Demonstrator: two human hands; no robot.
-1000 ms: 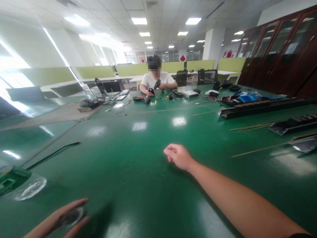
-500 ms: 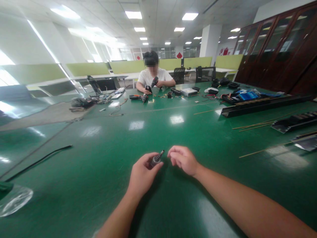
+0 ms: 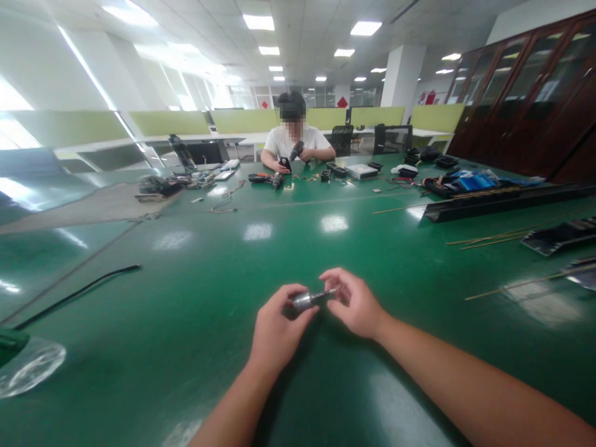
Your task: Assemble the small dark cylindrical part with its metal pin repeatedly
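My left hand point(image 3: 279, 326) is closed round a silver metal cylinder with a thin stepped shaft point(image 3: 305, 302), thumb on the near side and fingers on the far side. The part is held above the green table, its shaft pointing right. At the shaft's tip is my right hand point(image 3: 356, 304), its thumb and index finger apart and the other fingers curled. The tip reaches in between these fingers; whether they touch it I cannot tell. Part of the cylinder is hidden in my left palm.
Across the green table point(image 3: 209, 347) a person in a white shirt point(image 3: 298, 143) holds a power drill point(image 3: 297, 150). Another drill point(image 3: 266, 179) lies nearby. Black channels point(image 3: 503, 205) and thin rods point(image 3: 488, 239) lie right. A black cable point(image 3: 79, 295) and clear plastic point(image 3: 35, 369) are left.
The metal cylinder has turned in my left hand, so its shaft now points right instead of up and away. My right hand's fingers have come round the shaft's tip.
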